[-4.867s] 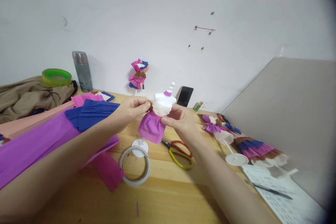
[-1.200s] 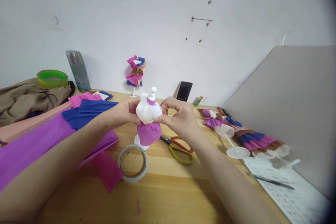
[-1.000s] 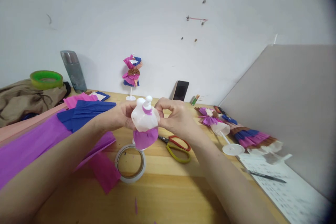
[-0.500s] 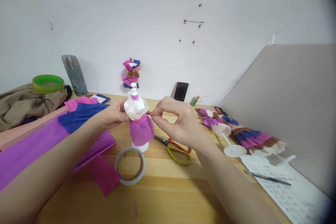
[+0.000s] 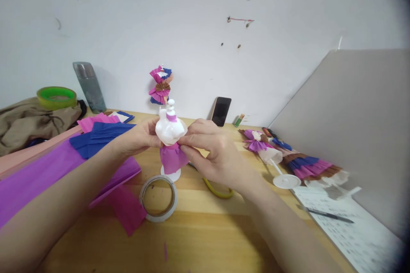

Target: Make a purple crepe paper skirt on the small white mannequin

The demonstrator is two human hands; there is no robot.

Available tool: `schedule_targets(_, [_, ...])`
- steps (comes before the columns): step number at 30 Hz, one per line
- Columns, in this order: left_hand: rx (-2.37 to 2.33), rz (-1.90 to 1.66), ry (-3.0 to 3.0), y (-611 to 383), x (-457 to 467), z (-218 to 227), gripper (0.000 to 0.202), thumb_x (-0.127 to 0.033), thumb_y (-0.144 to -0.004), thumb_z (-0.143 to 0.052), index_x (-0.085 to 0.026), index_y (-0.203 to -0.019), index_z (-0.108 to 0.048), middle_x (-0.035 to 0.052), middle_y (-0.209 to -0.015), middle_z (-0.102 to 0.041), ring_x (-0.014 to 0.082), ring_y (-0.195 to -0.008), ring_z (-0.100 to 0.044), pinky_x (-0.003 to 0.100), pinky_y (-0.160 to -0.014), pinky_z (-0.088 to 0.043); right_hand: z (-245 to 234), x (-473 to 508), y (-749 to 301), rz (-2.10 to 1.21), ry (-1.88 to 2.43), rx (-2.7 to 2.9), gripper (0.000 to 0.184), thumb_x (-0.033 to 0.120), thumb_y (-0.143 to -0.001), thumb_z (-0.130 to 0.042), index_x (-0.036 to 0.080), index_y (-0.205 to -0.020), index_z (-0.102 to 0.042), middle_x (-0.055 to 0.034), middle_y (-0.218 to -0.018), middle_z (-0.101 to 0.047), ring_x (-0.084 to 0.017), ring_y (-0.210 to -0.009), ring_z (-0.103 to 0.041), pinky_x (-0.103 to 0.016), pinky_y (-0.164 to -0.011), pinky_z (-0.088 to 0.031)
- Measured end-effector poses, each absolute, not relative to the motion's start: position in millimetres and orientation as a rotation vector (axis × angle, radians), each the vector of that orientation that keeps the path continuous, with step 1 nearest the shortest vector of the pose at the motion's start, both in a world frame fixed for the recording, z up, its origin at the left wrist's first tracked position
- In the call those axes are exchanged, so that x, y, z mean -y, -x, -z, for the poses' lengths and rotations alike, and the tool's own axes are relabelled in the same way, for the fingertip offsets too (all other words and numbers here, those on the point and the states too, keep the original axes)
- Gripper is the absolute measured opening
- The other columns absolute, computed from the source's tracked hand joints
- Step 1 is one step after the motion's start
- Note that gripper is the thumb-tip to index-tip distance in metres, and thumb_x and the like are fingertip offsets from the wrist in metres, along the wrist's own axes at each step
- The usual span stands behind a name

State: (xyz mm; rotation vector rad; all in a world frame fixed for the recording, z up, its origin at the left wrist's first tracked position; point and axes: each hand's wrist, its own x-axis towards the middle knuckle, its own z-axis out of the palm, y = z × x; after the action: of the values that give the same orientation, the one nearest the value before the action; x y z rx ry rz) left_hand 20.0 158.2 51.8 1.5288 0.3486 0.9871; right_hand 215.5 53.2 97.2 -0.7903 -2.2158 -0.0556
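A small white mannequin stand [image 5: 171,130] stands upright before me, its round base on the table. It wears a white puffed top and a purple crepe paper skirt [image 5: 173,159] gathered at the waist. My left hand [image 5: 143,137] is closed on the mannequin's left side, the fingertips partly hidden behind it. My right hand [image 5: 213,151] pinches at the right side of the skirt's waistband, thumb and forefinger together. Scissors with yellow and red handles [image 5: 221,192] lie partly hidden under my right hand. In front of the base is a roll of tape [image 5: 174,208].
Purple crepe paper [image 5: 48,170] and blue crepe paper [image 5: 99,136] lie at left, near a flask [image 5: 91,89] and green tape roll [image 5: 57,97]. A decorated mannequin [image 5: 161,87] and phone [image 5: 221,111] stand behind. Dressed figures [image 5: 307,168], a pen [image 5: 329,215] and a printed sheet [image 5: 346,230] lie right.
My right hand has moved left to the skirt's waist, where its fingers now touch the paper. The mannequin's upper part has shifted slightly right, and the scissors are more covered.
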Motion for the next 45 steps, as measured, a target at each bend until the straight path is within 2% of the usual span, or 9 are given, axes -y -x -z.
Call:
schedule_targets(3, [-0.333,-0.943,-1.531,-22.4,-157.5,-53.2,0.040,-0.022,-0.056,-0.089,-0.014,-0.092,-0.074,0.0046,-0.087,-0.074,0.0190,-0.079,-0.067,0.027,-0.074,-0.054,-95.7,-54.8,-214.9,0.028,0.828,2.162,0.027,0.012,-0.090,-0.050,0.019,-0.069,-0.066,-0.0066,-0.077,-0.068,-0.020,-0.079,-0.060,-0.038,-0.077,-0.050])
schedule_targets(7, [-0.299,-0.978,-1.498,-30.9,-157.0,-49.8,0.039,-0.032,-0.062,-0.087,-0.015,-0.093,-0.072,0.0041,-0.085,-0.073,0.0181,-0.080,-0.067,0.027,-0.076,-0.052,-91.5,-64.1,-214.5,-0.149,0.923,1.996,0.014,0.021,-0.086,-0.059,0.020,-0.072,-0.062,-0.0029,-0.074,-0.065,-0.018,-0.075,-0.059,-0.034,-0.072,-0.048])
schedule_targets(12, [-0.321,-1.090,-1.457,-41.8,-150.2,-46.5,0.034,-0.028,-0.067,-0.085,-0.015,-0.094,-0.069,0.0039,-0.090,-0.074,0.0173,-0.084,-0.067,0.027,-0.079,-0.050,-79.8,-80.7,-216.4,-0.301,0.970,1.854,0.013,0.028,-0.078,-0.065,0.020,-0.073,-0.056,-0.0002,-0.073,-0.061,-0.018,-0.073,-0.058,-0.033,-0.073,-0.046])
schedule_targets(21, [-0.480,-1.154,-1.390,-50.6,-131.6,-55.1,0.038,-0.032,-0.061,-0.087,-0.014,-0.088,-0.068,0.0062,-0.090,-0.074,0.0215,-0.086,-0.067,0.033,-0.079,-0.050,-69.1,-94.4,-218.9,-0.541,0.967,1.707,0.020,0.031,-0.072,-0.070,0.020,-0.069,-0.054,-0.0005,-0.074,-0.061,-0.019,-0.077,-0.059,-0.038,-0.080,-0.049])
schedule_targets(26, [-0.522,-1.167,-1.389,-51.2,-127.1,-60.5,0.038,-0.032,-0.057,-0.089,-0.013,-0.083,-0.067,0.0054,-0.084,-0.074,0.0194,-0.080,-0.067,0.031,-0.075,-0.050,-76.4,-86.8,-218.6,-0.560,0.970,1.705,0.021,0.031,-0.071,-0.070,0.020,-0.067,-0.053,-0.0012,-0.072,-0.062,-0.021,-0.078,-0.063,-0.040,-0.082,-0.050])
schedule_targets(30, [-0.523,-1.202,-1.388,-54.1,-125.7,-59.7,0.035,-0.029,-0.057,-0.088,-0.013,-0.081,-0.067,0.0027,-0.079,-0.072,0.0172,-0.077,-0.065,0.030,-0.075,-0.050,-79.6,-82.5,-219.6,-0.460,1.045,1.725,0.017,0.031,-0.072,-0.070,0.019,-0.068,-0.057,-0.0028,-0.075,-0.064,-0.023,-0.080,-0.064,-0.040,-0.081,-0.049])
schedule_targets(35, [-0.528,-1.210,-1.385,-56.0,-127.0,-57.2,0.036,-0.029,-0.057,-0.087,-0.014,-0.083,-0.067,0.0023,-0.082,-0.071,0.0174,-0.079,-0.065,0.031,-0.077,-0.049,-77.0,-83.8,-219.9,-0.484,1.040,1.704,0.018,0.032,-0.073,-0.071,0.020,-0.068,-0.059,-0.0030,-0.074,-0.065,-0.023,-0.080,-0.063,-0.040,-0.083,-0.050])
schedule_targets(41, [-0.510,-1.113,-1.437,-52.3,-130.0,-59.3,0.038,-0.032,-0.057,-0.087,-0.014,-0.084,-0.067,0.0034,-0.084,-0.071,0.0188,-0.080,-0.065,0.032,-0.077,-0.049,-68.8,-90.9,-219.0,-0.693,0.876,1.664,0.023,0.037,-0.070,-0.077,0.020,-0.072,-0.062,-0.0026,-0.080,-0.065,-0.022,-0.082,-0.062,-0.040,-0.086,-0.050])
schedule_targets(45, [-0.465,-1.113,-1.416,-51.1,-132.9,-55.6,0.037,-0.032,-0.061,-0.086,-0.014,-0.087,-0.067,0.0027,-0.085,-0.070,0.0178,-0.080,-0.064,0.031,-0.077,-0.048,-62.8,-99.1,-219.3,-0.892,0.844,1.534,0.027,0.035,-0.063,-0.082,0.021,-0.071,-0.061,-0.0003,-0.077,-0.065,-0.019,-0.077,-0.062,-0.035,-0.077,-0.051])
